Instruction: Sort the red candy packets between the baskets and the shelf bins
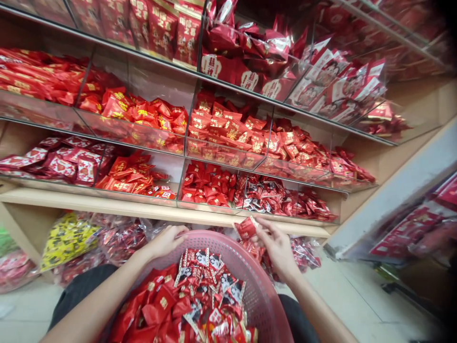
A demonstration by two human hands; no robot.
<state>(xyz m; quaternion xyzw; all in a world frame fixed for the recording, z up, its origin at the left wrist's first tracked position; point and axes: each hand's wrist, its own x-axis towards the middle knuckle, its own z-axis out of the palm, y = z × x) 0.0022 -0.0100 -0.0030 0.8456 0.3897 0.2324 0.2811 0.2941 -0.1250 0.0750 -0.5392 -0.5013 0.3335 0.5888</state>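
I have the left hand (166, 241) at the far left of a pink basket (263, 276), its fingers bent over the rim; I take that hold as a way to steady it. The basket sits between two dark-clad legs (78, 289) — low and close to the body, where both arms reach it easily. The right hand (277, 250) is by the far right of the rim, thumb and fingers pinching a small red packet (245, 229) at one end, which leaves most of it uncovered. A light pinch seems enough to me for something so small. That packet is just beyond the rim, in front of the lowest shelf. Inside the basket, plainer red packets (160, 305) are heaped to the left and picture-printed packets (200, 271) to the right, loosely parted, perhaps by kind.

What the basket rests on, I cannot tell. Ahead stands a pale wooden shelf unit (107, 202), its clear dividers splitting packets into bays — presumably so the sorts stay apart. Filled plastic bags lie underneath, including a yellow bag (69, 238). Pale floor tiles (357, 297) show at both sides, and the goods at the far right are too blurred for me to make out.
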